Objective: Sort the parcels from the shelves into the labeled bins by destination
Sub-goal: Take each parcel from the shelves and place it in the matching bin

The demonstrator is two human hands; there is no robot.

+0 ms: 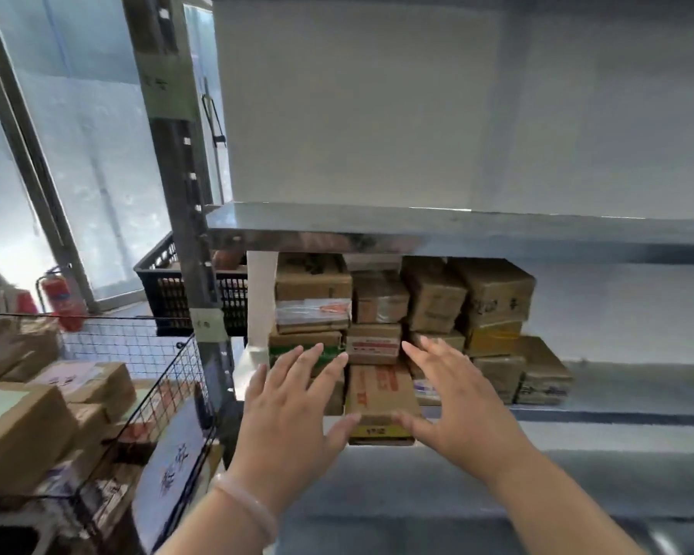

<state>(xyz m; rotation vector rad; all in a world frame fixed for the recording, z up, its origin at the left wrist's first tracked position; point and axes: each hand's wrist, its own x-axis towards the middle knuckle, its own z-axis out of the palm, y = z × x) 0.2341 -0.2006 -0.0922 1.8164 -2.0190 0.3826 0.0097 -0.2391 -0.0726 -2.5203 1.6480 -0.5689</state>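
**Both hands spread at a parcel on the lower shelf's front edge**

The fingers [313, 354] of the left hand [289, 410] are straight and fanned wide, holding nothing; the right hand [457, 402] mirrors it, equally spread and gripping nothing. The two thumbs point inward at the near end of a flat brown cardboard parcel with red print [377, 390], one on each side of it. Whether either thumb touches the card cannot be told. A pale bracelet [249, 510] circles the left wrist.

The parcel lies on the grey metal lower shelf [577, 414] near its left end, its near end, which carries a yellow label [377, 431], jutting over the shelf's front edge. Behind and beside it, stacked brown cardboard boxes [493, 294] fill the left part of the shelf up to the upper metal shelf [417, 230].

Left of the shelf's upright post stands a black wire-mesh bin [169, 378] holding taped cardboard parcels [17, 426], with a white sign with blue writing [169, 466] on its near side. Behind the post sits a black slotted plastic crate [165, 290], and farther left a red fire extinguisher [63, 298].
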